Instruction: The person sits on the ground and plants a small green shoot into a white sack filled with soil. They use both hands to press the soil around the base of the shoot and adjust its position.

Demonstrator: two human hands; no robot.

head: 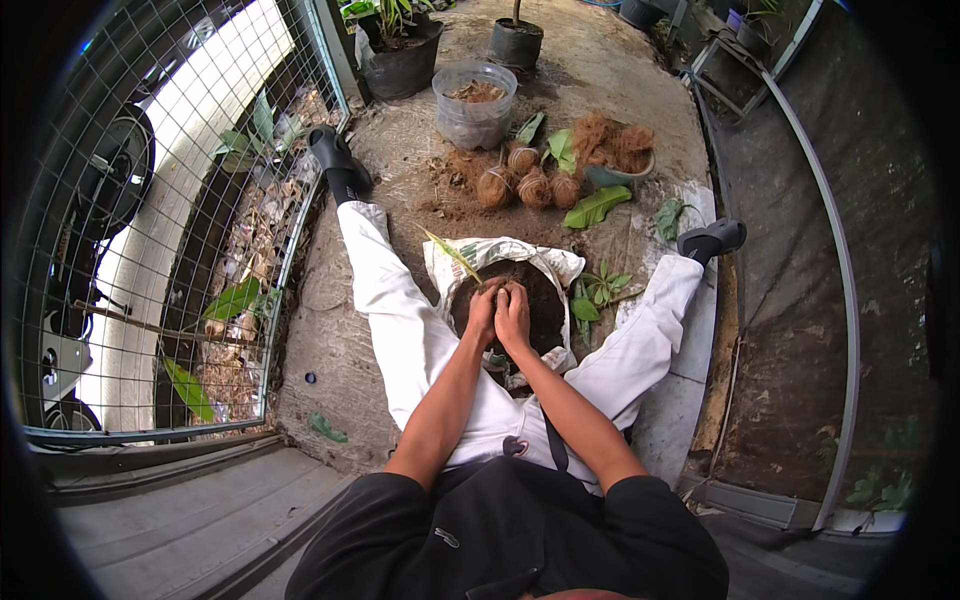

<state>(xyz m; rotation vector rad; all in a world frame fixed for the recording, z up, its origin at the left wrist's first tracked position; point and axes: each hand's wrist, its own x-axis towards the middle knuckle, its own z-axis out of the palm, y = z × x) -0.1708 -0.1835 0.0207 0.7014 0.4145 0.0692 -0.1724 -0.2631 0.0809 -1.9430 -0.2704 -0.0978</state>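
My left hand point(484, 309) and my right hand point(512, 311) are cupped together over dark soil point(545, 304) in an open white sack point(568, 264) between my legs. A slender yellow-green leafy seedling point(452, 255) leans up to the left from between the hands; its base, and whatever the palms enclose, is hidden. Beyond the sack lie several round coconut-fibre balls point(535, 189) wound with string. A bowl point(609, 177) heaped with loose brown fibre point(611, 142) stands to their right.
A clear plastic tub point(474, 112) with brown fibre stands beyond the balls. Black planting bags point(516, 45) with plants are farther back. Cut leaves point(598, 208) lie on the concrete. A wire mesh fence point(225, 225) runs along the left, dark netting point(787, 300) along the right.
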